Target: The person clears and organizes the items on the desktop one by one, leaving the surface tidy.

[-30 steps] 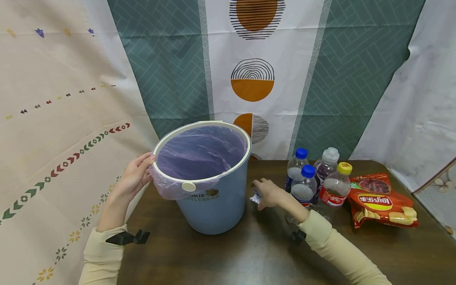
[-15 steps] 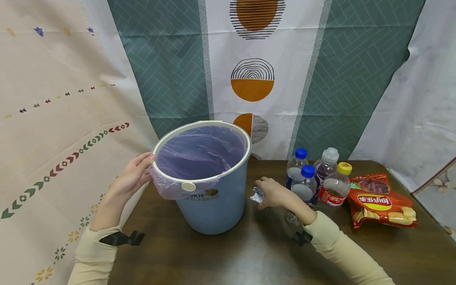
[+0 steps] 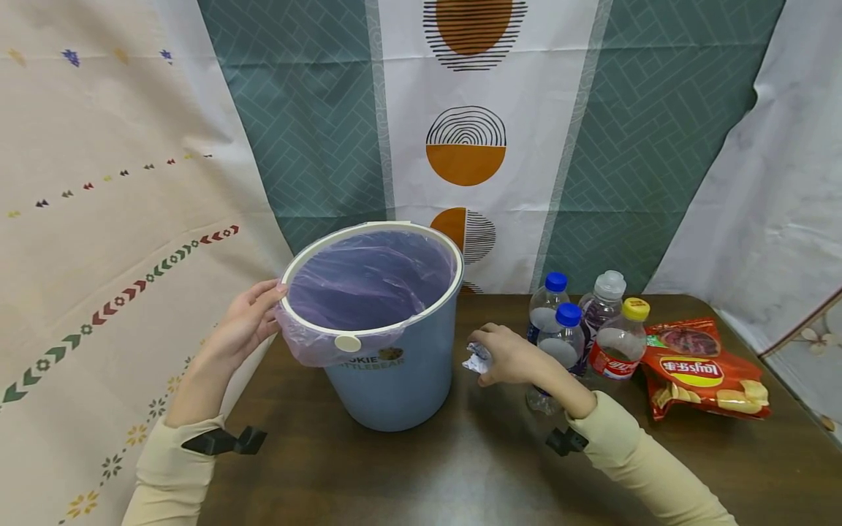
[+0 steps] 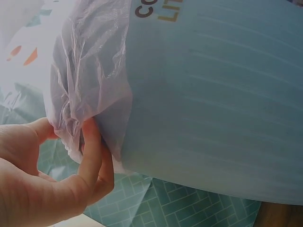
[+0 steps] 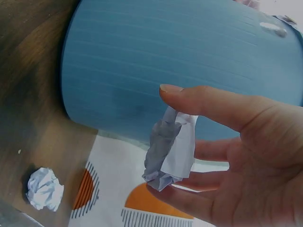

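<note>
A blue trash can [image 3: 401,387] with a cream rim stands on the table, lined with a thin pinkish plastic bag [image 3: 316,349] folded over its edge. My left hand [image 3: 245,325] pinches the bag-covered rim at the left side, thumb on one face and fingers on the other, as the left wrist view shows. To the right of the can, my right hand [image 3: 509,356] holds a crumpled piece of white paper [image 5: 170,146] between thumb and fingers. Another crumpled paper ball [image 5: 45,189] lies on the table in the right wrist view; the hand hides it in the head view.
Several plastic bottles stand right of my right hand, among them a blue-capped bottle [image 3: 562,340] and a yellow-capped bottle [image 3: 618,343]. Farther right lies a red Lay's chip bag [image 3: 704,369]. Patterned curtains [image 3: 460,161] hang behind the wooden table [image 3: 421,482].
My right hand has risen slightly and shifted a little right with the paper, which shows more now. The left hand stays at the rim; its forearm has shifted slightly left.
</note>
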`<state>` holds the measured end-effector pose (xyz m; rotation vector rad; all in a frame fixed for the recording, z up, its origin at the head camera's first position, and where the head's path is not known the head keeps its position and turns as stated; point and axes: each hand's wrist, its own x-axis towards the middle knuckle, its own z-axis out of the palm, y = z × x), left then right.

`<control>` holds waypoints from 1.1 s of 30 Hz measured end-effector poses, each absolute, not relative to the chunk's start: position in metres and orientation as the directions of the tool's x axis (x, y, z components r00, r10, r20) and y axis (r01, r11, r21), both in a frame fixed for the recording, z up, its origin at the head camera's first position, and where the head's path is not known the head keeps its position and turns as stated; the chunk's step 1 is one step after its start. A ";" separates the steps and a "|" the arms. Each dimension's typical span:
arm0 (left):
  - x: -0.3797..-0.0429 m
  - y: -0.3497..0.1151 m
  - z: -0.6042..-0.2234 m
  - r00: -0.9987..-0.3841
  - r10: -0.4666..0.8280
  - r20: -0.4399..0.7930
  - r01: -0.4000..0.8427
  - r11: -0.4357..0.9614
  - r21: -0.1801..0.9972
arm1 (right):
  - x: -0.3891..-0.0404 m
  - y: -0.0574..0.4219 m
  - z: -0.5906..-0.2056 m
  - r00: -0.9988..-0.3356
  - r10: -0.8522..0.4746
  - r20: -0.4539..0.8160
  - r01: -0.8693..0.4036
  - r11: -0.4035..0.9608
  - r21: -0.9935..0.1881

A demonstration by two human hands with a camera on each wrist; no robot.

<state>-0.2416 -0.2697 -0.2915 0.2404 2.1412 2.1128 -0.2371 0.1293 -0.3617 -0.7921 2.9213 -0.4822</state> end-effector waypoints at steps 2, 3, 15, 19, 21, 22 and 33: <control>-0.241 -0.270 -0.291 -0.980 0.197 0.019 0.022 0.013 1.000 | -0.236 0.130 -0.359 -0.864 -0.503 0.012 -0.480 0.816 -0.323; -0.241 -0.270 -0.291 -0.981 0.195 0.016 0.020 0.017 1.000 | -0.235 0.131 -0.358 -0.864 -0.502 0.015 -0.480 0.815 -0.325; -0.241 -0.272 -0.290 -0.977 0.211 0.001 0.002 0.003 1.000 | -0.233 0.134 -0.351 -0.862 -0.504 0.052 -0.491 0.807 -0.329; -0.242 -0.272 -0.291 -0.974 0.224 0.018 0.014 -0.018 1.000 | -0.233 0.135 -0.350 -0.861 -0.505 0.052 -0.492 0.805 -0.332; -0.242 -0.272 -0.291 -0.973 0.228 0.023 0.018 -0.022 1.000 | -0.233 0.135 -0.350 -0.858 -0.511 0.057 -0.499 0.800 -0.333; -0.242 -0.272 -0.291 -0.973 0.229 0.024 0.020 -0.021 1.000 | -0.233 0.135 -0.349 -0.856 -0.514 0.059 -0.502 0.798 -0.333; -0.242 -0.271 -0.292 -0.971 0.237 0.019 0.012 -0.028 1.000 | -0.233 0.135 -0.343 -0.849 -0.519 0.094 -0.520 0.792 -0.320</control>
